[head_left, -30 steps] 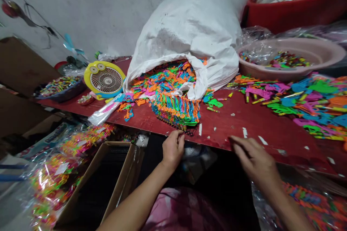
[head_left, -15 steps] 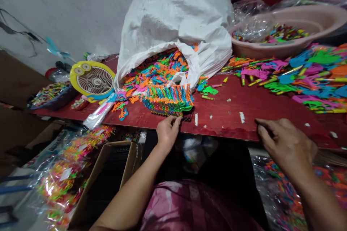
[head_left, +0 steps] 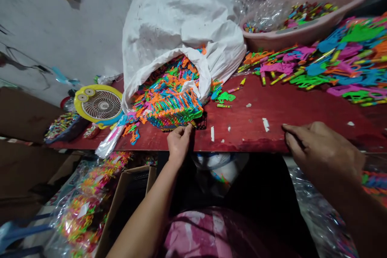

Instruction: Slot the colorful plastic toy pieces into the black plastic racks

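Note:
My left hand (head_left: 179, 140) is closed in a pinch at the front of a black plastic grid rack (head_left: 200, 122). A small yellow piece (head_left: 192, 122) shows at its fingertips. On the rack, flat orange, blue and green plastic pieces (head_left: 175, 112) stand in a tight row. My right hand (head_left: 320, 149) hovers by the table's front edge, thumb and forefinger close together and the other fingers curled; I see nothing in it. Behind the rack, a white sack (head_left: 181, 20) lies open, with many loose plastic pieces (head_left: 172, 78) in its mouth.
Coloured plastic pieces with striped tubes (head_left: 326, 64) lie heaped on the red table (head_left: 242, 125) at right. Behind them is a pink basin (head_left: 272, 42). A yellow fan (head_left: 102, 105) stands at left. Below are a cardboard box (head_left: 121, 193) and bagged pieces (head_left: 80, 213).
The view has shifted, so the rack and sack appear farther left. My left hand stays at the rack's front edge, and my right hand remains near the table edge.

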`<state>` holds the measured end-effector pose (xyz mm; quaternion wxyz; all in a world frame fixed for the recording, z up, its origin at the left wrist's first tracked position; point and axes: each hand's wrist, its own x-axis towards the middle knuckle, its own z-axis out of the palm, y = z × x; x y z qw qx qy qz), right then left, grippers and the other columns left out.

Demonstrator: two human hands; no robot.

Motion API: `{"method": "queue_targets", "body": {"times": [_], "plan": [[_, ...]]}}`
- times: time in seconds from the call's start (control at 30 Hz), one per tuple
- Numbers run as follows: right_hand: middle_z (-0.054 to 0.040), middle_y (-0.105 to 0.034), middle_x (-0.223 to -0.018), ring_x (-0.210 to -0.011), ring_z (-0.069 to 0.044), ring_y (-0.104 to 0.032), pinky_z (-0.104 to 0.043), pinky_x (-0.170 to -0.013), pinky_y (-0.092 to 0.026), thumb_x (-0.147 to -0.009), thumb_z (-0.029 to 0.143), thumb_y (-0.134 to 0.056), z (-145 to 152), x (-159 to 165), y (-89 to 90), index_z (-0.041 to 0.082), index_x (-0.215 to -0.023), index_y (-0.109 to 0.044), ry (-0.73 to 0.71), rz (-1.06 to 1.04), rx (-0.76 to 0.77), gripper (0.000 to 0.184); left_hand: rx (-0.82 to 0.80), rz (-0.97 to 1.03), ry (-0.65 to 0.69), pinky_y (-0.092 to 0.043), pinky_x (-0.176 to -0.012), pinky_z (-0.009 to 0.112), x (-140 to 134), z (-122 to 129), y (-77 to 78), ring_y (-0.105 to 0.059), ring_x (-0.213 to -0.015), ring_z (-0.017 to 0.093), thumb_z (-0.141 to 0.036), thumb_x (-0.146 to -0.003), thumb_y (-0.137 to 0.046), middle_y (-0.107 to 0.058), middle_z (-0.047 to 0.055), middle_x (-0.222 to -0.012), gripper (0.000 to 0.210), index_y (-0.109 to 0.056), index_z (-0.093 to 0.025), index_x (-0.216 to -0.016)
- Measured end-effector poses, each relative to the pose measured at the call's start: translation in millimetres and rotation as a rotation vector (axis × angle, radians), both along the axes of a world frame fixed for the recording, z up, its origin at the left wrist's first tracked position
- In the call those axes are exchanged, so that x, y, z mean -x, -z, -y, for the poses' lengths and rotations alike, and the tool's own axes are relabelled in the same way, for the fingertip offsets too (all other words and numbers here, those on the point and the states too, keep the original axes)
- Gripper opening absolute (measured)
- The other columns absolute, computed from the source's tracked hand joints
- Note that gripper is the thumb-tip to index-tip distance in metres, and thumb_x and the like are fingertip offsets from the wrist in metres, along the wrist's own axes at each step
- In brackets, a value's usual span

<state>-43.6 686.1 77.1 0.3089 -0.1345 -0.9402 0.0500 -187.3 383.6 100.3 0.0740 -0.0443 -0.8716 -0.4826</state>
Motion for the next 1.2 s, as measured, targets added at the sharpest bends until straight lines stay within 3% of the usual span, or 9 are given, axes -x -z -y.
{"method": "queue_targets", "body": {"times": [0.33, 0.47, 0.53, 0.6, 0.73, 0.87, 0.93, 1.03, 1.2], "plan": [[-0.0051, -0.058, -0.079, -0.069, -0.018, -0.049, -0.029, -0.061, -0.033, -0.098, 0.042, -0.034, -0.8, -2.7, 2.6, 0.022, -0.093, -0.072, 0.016, 0.053, -0.018, 0.043, 0.058, -0.077, -0.010, -0.033, -0.051, 0.021, 0.9, -3.3, -5.0, -0.042, -0.051, 0.009, -0.051, -0.086, -0.057, -0.049, -0.004, -0.052, 0.045, -0.056, -0.017, -0.057], [-0.0057, -0.059, -0.081, -0.071, -0.018, -0.051, -0.030, -0.064, -0.034, -0.098, 0.041, -0.034, -1.6, -4.3, 3.1, 0.020, -0.092, -0.071, -0.006, 0.043, -0.039, 0.042, 0.260, -0.481, 0.021, -0.040, -0.061, 0.023, -15.2, -7.9, -29.5, -0.050, -0.059, 0.011, -0.041, -0.091, -0.056, -0.054, -0.002, -0.060, 0.036, -0.058, -0.018, -0.063], [-0.0058, -0.058, -0.078, -0.070, -0.019, -0.050, -0.031, -0.063, -0.034, -0.098, 0.040, -0.035, -2.5, -3.1, 4.8, 0.020, -0.093, -0.071, -0.005, 0.020, -0.042, 0.042, 0.371, -0.722, 0.027, -0.045, -0.077, 0.028, -13.5, -12.5, -46.6, -0.058, -0.078, 0.016, -0.037, -0.090, -0.059, -0.063, 0.003, -0.079, 0.021, -0.066, -0.018, -0.084], [-0.0060, -0.058, -0.077, -0.070, -0.019, -0.050, -0.032, -0.063, -0.034, -0.097, 0.038, -0.037, -2.4, -1.7, 5.7, 0.019, -0.096, -0.072, -0.026, 0.025, -0.045, 0.040, 0.502, -0.838, 0.025, -0.043, -0.095, 0.037, -1.7, -17.3, -64.6, -0.058, -0.105, 0.023, -0.040, -0.087, -0.061, -0.064, 0.010, -0.108, 0.031, -0.065, -0.018, -0.108], [-0.0072, -0.061, -0.079, -0.073, -0.020, -0.055, -0.032, -0.065, -0.039, -0.096, 0.032, -0.042, 0.2, -5.8, -1.3, 0.018, -0.097, -0.073, -0.081, 0.039, 0.048, 0.034, 0.790, -0.687, 0.151, -0.035, -0.107, 0.046, 36.4, -21.1, -93.4, -0.049, -0.125, 0.031, -0.056, -0.088, -0.055, -0.053, 0.013, -0.136, 0.057, -0.054, -0.020, -0.132], [-0.0060, -0.065, -0.094, -0.087, -0.017, -0.062, -0.029, -0.077, -0.046, -0.097, 0.027, -0.044, -13.5, -21.4, -16.4, 0.021, -0.112, -0.067, -0.184, -0.062, 0.310, 0.029, 0.974, -0.536, 0.297, -0.039, -0.104, 0.047, 62.9, -21.9, -100.9, -0.050, -0.125, 0.034, -0.062, -0.091, -0.042, -0.051, 0.016, -0.140, 0.068, -0.045, -0.016, -0.142], [-0.0056, -0.065, -0.098, -0.087, -0.017, -0.062, -0.029, -0.077, -0.046, -0.096, 0.029, -0.047, -33.3, -32.6, -24.9, 0.021, -0.114, -0.066, -0.085, -0.129, 0.332, 0.028, 1.026, -0.507, 0.320, -0.041, -0.100, 0.047, 65.6, -23.5, -100.1, -0.052, -0.122, 0.036, -0.062, -0.093, -0.038, -0.053, 0.017, -0.137, 0.070, -0.041, -0.014, -0.144], [-0.0068, -0.065, -0.092, -0.081, -0.019, -0.060, -0.030, -0.072, -0.044, -0.093, 0.033, -0.050, -75.6, -48.8, -36.8, 0.019, -0.108, -0.069, 0.204, -0.169, 0.212, 0.028, 1.068, -0.514, 0.289, -0.043, -0.097, 0.048, 59.7, -27.2, -99.2, -0.053, -0.119, 0.037, -0.061, -0.094, -0.035, -0.056, 0.017, -0.134, 0.069, -0.039, -0.016, -0.146], [-0.0180, -0.064, -0.104, -0.083, -0.023, -0.057, -0.033, -0.063, -0.034, -0.095, 0.032, -0.040, -142.4, -56.8, -53.2, 0.014, -0.114, -0.070, 0.549, 0.118, 0.086, 0.040, 1.074, -0.525, 0.245, -0.043, -0.094, 0.050, 45.1, -37.3, -99.9, -0.054, -0.116, 0.038, -0.060, -0.095, -0.034, -0.057, 0.017, -0.132, 0.067, -0.038, -0.017, -0.146]]}}
